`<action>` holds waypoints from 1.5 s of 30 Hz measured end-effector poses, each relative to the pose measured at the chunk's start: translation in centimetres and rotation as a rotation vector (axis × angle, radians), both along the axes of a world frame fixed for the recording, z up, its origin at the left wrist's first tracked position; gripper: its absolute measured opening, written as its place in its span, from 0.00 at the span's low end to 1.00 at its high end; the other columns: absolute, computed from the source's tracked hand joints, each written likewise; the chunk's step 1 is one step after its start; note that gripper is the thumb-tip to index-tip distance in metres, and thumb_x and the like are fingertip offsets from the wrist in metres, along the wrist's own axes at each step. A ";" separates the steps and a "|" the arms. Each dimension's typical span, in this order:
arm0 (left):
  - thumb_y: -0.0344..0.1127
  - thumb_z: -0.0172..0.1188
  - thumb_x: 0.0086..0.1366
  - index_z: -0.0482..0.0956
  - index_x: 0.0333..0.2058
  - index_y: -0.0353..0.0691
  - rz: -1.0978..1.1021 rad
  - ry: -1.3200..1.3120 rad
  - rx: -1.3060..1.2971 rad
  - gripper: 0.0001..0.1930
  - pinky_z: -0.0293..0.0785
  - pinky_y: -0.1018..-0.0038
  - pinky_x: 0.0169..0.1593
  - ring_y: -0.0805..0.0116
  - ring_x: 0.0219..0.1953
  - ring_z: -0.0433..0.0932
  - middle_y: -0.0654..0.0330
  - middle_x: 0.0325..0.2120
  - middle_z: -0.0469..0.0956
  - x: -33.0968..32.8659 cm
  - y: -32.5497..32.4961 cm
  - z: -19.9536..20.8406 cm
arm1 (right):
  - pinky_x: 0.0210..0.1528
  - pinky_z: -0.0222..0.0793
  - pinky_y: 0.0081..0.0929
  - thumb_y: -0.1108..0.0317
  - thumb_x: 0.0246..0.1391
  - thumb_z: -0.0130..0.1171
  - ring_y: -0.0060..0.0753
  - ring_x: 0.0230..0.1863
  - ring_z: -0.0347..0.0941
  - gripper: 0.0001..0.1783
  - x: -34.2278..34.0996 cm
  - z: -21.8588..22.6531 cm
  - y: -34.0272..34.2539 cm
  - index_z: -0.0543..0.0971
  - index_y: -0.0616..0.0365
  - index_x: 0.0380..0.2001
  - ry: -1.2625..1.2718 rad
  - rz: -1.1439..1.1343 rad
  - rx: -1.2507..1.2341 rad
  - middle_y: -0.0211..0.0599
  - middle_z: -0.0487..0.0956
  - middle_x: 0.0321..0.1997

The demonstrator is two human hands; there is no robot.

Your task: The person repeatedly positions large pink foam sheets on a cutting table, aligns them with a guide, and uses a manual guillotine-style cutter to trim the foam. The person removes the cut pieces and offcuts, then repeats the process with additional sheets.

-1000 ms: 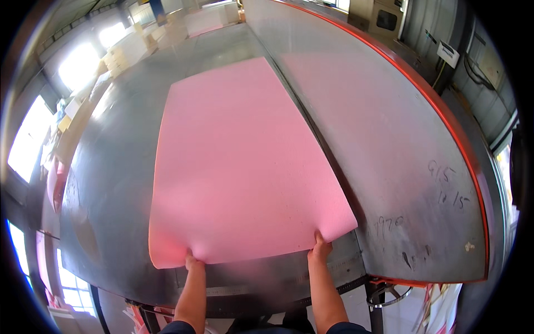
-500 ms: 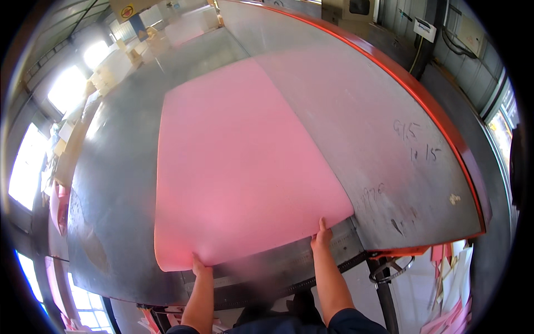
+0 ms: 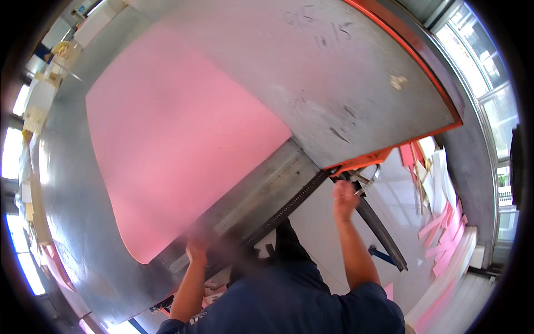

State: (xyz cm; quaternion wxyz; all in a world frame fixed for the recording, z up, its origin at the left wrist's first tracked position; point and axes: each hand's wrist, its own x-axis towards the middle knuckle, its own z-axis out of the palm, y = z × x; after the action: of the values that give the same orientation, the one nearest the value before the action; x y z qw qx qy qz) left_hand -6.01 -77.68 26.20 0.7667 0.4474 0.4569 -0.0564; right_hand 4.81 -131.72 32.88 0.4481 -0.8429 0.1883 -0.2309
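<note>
A large pink foam-like sheet (image 3: 183, 145) lies flat on the grey metal table (image 3: 72, 183). Its near edge runs along a metal strip with a ruler scale (image 3: 261, 189). My left hand (image 3: 197, 249) is at the table's front edge, by the sheet's near edge; a blurry smear covers its fingers. Off the table's front right, my right hand (image 3: 345, 201) is closed at the left rim of a small metal handwheel (image 3: 371, 179), below the red table edge. Motion blurs the right fingers, and part of the wheel is hidden behind them.
A raised grey plate (image 3: 356, 83) with dark marks and a red border (image 3: 411, 47) covers the right side. A dark slotted rail (image 3: 295, 200) lines the front. Below right are a black leg (image 3: 381, 228) and pink and white offcuts (image 3: 445, 228). Boxes (image 3: 41, 100) stand far left.
My right hand has left the sheet's near edge and moved right and down to the handwheel. My left hand has come off the sheet's near-left edge. The view has swung toward the right.
</note>
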 end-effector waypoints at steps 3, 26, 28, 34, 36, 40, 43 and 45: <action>0.55 0.60 0.68 0.72 0.52 0.36 -0.109 -0.123 0.019 0.27 0.77 0.67 0.49 0.63 0.43 0.80 0.55 0.44 0.80 4.5 -4.4 3.1 | 0.37 0.73 0.38 0.54 0.62 0.56 0.41 0.34 0.80 0.17 0.0 6.1 -9.5 0.80 0.58 0.36 -0.013 -0.554 -0.126 0.39 0.83 0.32; 0.47 0.48 0.65 0.83 0.38 0.29 -1.534 -1.628 1.440 0.25 0.77 0.58 0.50 0.43 0.44 0.81 0.39 0.39 0.82 33.9 -42.1 55.8 | 0.31 0.75 0.49 0.69 0.52 0.53 0.58 0.38 0.81 0.18 9.3 -0.6 -18.4 0.79 0.78 0.38 0.623 -0.612 0.319 0.65 0.81 0.41; 0.47 0.47 0.65 0.83 0.37 0.29 -1.546 -1.535 1.454 0.24 0.77 0.58 0.50 0.43 0.44 0.81 0.38 0.39 0.81 33.2 -42.5 55.9 | 0.33 0.76 0.50 0.68 0.53 0.53 0.60 0.39 0.82 0.19 9.2 0.3 -17.7 0.79 0.78 0.39 0.624 -0.619 0.307 0.66 0.81 0.42; 0.41 0.50 0.62 0.85 0.34 0.30 -1.426 -1.770 1.613 0.20 0.78 0.59 0.49 0.44 0.42 0.82 0.38 0.37 0.81 34.2 -42.3 53.3 | 0.38 0.76 0.50 0.68 0.53 0.54 0.63 0.41 0.81 0.19 8.2 1.8 -16.4 0.79 0.78 0.39 0.633 -0.624 0.228 0.66 0.81 0.43; 0.38 0.52 0.60 0.85 0.33 0.31 -1.331 -1.859 1.925 0.17 0.79 0.60 0.47 0.46 0.41 0.83 0.39 0.35 0.82 33.6 -42.2 53.3 | 0.40 0.76 0.50 0.67 0.53 0.55 0.63 0.41 0.81 0.19 8.8 2.5 -15.2 0.79 0.78 0.38 0.632 -0.618 0.235 0.66 0.81 0.43; 0.35 0.55 0.57 0.86 0.30 0.35 -1.255 -1.993 2.077 0.12 0.80 0.62 0.42 0.50 0.36 0.84 0.44 0.31 0.83 33.8 -42.4 53.5 | 0.40 0.76 0.50 0.65 0.53 0.54 0.63 0.42 0.81 0.21 8.4 0.4 -17.0 0.79 0.78 0.38 0.648 -0.625 0.269 0.68 0.81 0.43; 0.35 0.55 0.56 0.86 0.28 0.38 -1.268 -1.987 1.958 0.11 0.81 0.63 0.39 0.51 0.33 0.84 0.49 0.29 0.83 34.1 -42.8 53.4 | 0.40 0.76 0.48 0.62 0.54 0.54 0.60 0.44 0.81 0.23 8.5 0.1 -17.5 0.80 0.76 0.40 0.732 -0.574 0.298 0.67 0.80 0.45; 0.35 0.56 0.56 0.86 0.26 0.40 -1.251 -2.017 1.879 0.10 0.81 0.63 0.38 0.51 0.32 0.84 0.52 0.27 0.83 34.3 -42.5 53.1 | 0.44 0.77 0.46 0.57 0.55 0.55 0.56 0.48 0.81 0.25 9.0 2.5 -17.1 0.80 0.72 0.45 0.875 -0.502 0.379 0.63 0.81 0.49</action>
State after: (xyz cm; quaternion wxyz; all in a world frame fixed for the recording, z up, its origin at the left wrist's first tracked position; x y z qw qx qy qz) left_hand 28.31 -120.18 79.33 0.0472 0.7266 -0.6337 0.2611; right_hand 13.79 -148.81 35.39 0.4032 -0.6938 0.5914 0.0796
